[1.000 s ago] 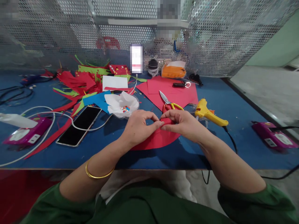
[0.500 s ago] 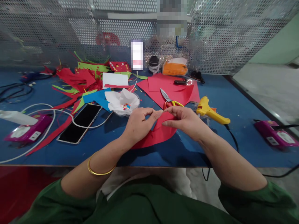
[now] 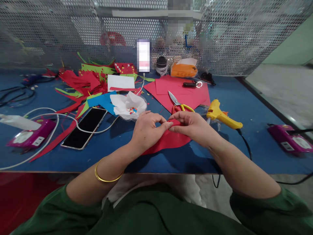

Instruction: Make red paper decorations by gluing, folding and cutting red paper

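A curved piece of red paper (image 3: 168, 141) is held between my two hands above the blue table, its upper edge bent over. My left hand (image 3: 149, 130) pinches it with thumb and fingers. Close against it, my right hand (image 3: 192, 125) grips the same paper, thumb below and fingers on top. The fingertips nearly meet and hide part of the fold. Just beyond my hands lie scissors (image 3: 178, 103) with red and yellow handles, partly on flat red sheets (image 3: 174, 85). A yellow glue gun (image 3: 222, 116) lies to the right of my right hand.
Left of my hands are a bowl lined with white paper (image 3: 128, 101), a phone (image 3: 84, 129) and a purple power strip (image 3: 34, 137). Red and green paper scraps (image 3: 83, 81) pile up behind. Another purple power strip (image 3: 290, 138) stands at right. A perforated metal panel (image 3: 220, 42) closes the back.
The red paper's upper edge has been bent over between my fingers, and its lower edge has shifted slightly. Both hands stay close together. Scissors and glue gun have not moved on the table.
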A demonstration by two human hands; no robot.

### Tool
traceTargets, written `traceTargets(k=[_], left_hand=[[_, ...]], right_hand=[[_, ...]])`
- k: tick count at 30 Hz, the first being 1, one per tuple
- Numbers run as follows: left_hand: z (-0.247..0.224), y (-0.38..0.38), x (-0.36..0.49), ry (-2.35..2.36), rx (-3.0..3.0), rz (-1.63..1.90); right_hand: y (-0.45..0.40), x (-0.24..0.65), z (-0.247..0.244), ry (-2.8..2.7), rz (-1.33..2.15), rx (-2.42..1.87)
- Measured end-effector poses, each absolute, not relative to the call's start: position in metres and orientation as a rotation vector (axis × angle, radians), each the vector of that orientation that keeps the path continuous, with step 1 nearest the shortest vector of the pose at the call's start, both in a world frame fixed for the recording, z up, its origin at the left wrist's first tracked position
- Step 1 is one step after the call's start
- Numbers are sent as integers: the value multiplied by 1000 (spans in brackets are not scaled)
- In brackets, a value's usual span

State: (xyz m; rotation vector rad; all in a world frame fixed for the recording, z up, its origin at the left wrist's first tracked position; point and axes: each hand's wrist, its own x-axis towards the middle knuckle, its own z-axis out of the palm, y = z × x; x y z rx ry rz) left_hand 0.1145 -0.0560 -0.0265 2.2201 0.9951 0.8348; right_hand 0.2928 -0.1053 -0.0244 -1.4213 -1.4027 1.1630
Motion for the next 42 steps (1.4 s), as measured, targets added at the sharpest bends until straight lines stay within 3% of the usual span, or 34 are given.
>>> traceTargets(k=[9, 17, 23, 30, 42], left_hand=[[-18, -54, 109, 1109, 2150, 1037], [-21, -57, 112, 919, 2160, 764], [-17, -52, 109, 1021, 2084, 960], [-13, -47, 103, 814, 2093, 461], [-16, -49, 105, 865, 2016, 363]], right_hand=[[-107, 293, -18, -1376, 1182, -1421], [-107, 292, -17, -1424, 1219, -1410], [-107, 294, -17, -1437, 1185, -1407], [-107, 300, -15, -1431, 1173, -1456], [-104, 304, -22, -1513, 1041, -1503]])
